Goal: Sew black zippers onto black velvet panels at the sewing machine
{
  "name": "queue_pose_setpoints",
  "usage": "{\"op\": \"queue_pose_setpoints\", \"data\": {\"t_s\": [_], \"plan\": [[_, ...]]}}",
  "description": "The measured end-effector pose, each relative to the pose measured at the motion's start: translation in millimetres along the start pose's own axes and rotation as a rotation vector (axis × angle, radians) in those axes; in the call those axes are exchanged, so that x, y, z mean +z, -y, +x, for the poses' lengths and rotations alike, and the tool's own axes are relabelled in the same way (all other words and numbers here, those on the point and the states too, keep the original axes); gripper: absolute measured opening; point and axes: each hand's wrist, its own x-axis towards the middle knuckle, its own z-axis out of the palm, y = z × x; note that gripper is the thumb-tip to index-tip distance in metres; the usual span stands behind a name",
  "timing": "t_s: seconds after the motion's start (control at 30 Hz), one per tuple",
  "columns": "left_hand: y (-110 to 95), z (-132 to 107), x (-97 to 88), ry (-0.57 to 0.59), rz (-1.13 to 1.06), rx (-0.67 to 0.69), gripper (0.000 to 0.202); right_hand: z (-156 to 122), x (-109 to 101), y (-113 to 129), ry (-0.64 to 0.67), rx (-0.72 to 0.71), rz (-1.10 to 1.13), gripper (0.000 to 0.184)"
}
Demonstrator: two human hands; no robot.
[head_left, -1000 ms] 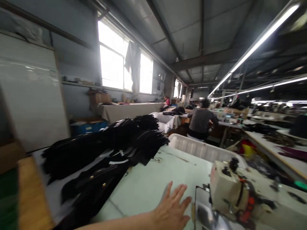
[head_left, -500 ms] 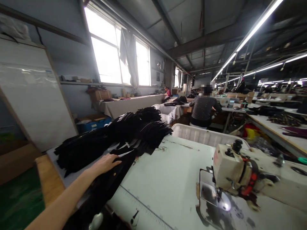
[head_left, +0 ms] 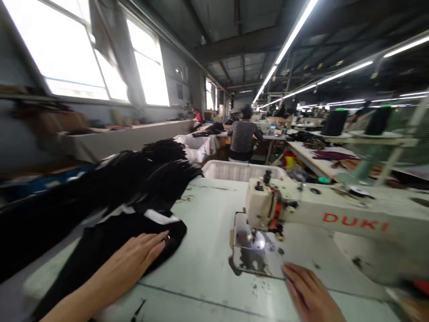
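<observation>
the left hand (head_left: 142, 255), left of bottom centre, lies palm down over a black cloth piece (head_left: 109, 239), fingers reaching to its right end; the underside is hidden, so i cannot tell whether the cloth is pinched or only pressed. that piece runs from the lower left of the frame towards the centre, its rounded end on the pale green tabletop (head_left: 204, 228), with a white strip (head_left: 161, 217) showing along its upper edge. just behind it, across the left of the frame, spreads a big heap of black cloth (head_left: 130, 179), blurred at the left. the right hand (head_left: 311, 293), at the lower right, is spread out with fingers straight and close together, tips resting just beside the right corner of the worn metal plate (head_left: 250, 259) under the sewing machine (head_left: 308, 208). the machine fills the right of the frame, red letters on its arm, a small bright light glowing by the needle area. behind the tabletop, near the centre, stands a white tub (head_left: 241, 170); beyond it a person in a dark grey top (head_left: 243, 136) sits facing away. two black thread cones (head_left: 335, 121) stand at the upper right.
</observation>
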Motion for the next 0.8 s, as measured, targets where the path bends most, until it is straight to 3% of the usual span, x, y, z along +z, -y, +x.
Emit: {"op": "queue_pose_setpoints", "data": {"t_s": [0.07,0.17,0.37,0.5,0.67,0.8], "plan": [[-35,2,25.7,0.046,-0.027,0.172,0.047,10,-11,15,0.026,0.109,-0.026,0.037],[-52,11,41.8,0.054,-0.054,0.271,0.051,17,-22,29,0.055,0.133,-0.030,0.031],[-39,23,26.7,0.022,-0.182,0.295,0.047,6,-35,30,-0.002,0.026,-0.034,0.027],[-57,26,19.3,0.061,-0.219,0.239,0.037,1,-33,28,-0.018,0.027,-0.041,0.028],[-84,44,14.6,0.086,-0.287,0.175,0.043,0,-34,33,-0.001,0.122,-0.002,0.028],[-90,40,24.5,0.096,-0.345,0.182,0.041,-2,-39,38,0.004,0.122,0.045,0.024]]}}
